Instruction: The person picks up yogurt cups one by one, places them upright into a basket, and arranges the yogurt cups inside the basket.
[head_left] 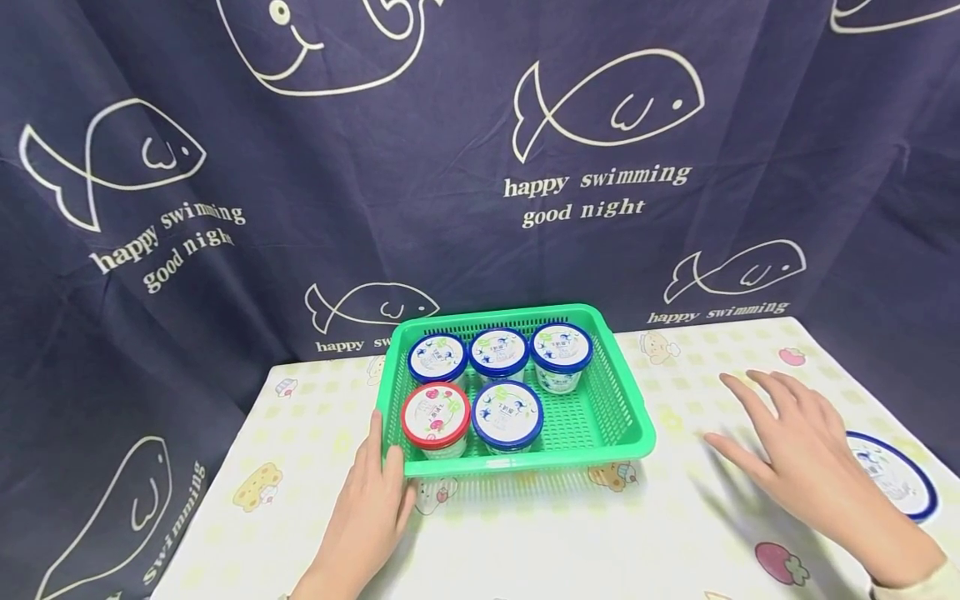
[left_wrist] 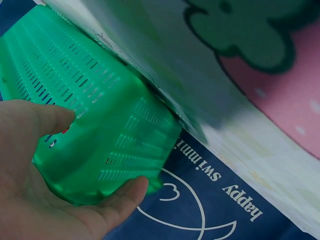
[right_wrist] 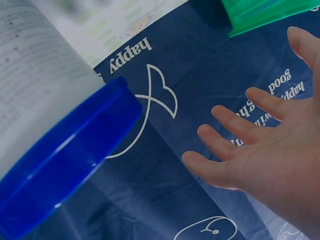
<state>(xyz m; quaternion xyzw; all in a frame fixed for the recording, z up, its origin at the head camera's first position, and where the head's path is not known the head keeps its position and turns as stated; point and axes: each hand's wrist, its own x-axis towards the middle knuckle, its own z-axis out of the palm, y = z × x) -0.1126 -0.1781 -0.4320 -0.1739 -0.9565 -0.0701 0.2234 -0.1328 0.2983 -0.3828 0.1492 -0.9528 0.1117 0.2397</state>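
My left hand (head_left: 367, 500) grips the front left corner of a green plastic basket (head_left: 645, 433); its fingers (left_wrist: 132, 190) lie against the outer walls. Inside stand several white tubs with printed lids. One red-lidded tub (head_left: 435, 417) is at the front left, with a blue-lidded tub (head_left: 507, 414) beside it. Behind them is a row of blue-lidded tubs, the right one (head_left: 561, 348) at the back. My right hand (head_left: 802, 458) is held over the table to the right, fingers spread and holding nothing. Close beside it is another blue-lidded tub (head_left: 896, 475), partly hidden behind the hand.
The table wears a white cloth (head_left: 465, 550) with printed cartoon figures and strawberries. A dark blue curtain (head_left: 450, 200) with fish drawings hangs behind and along the sides. The basket's right part shows its bare slotted floor.
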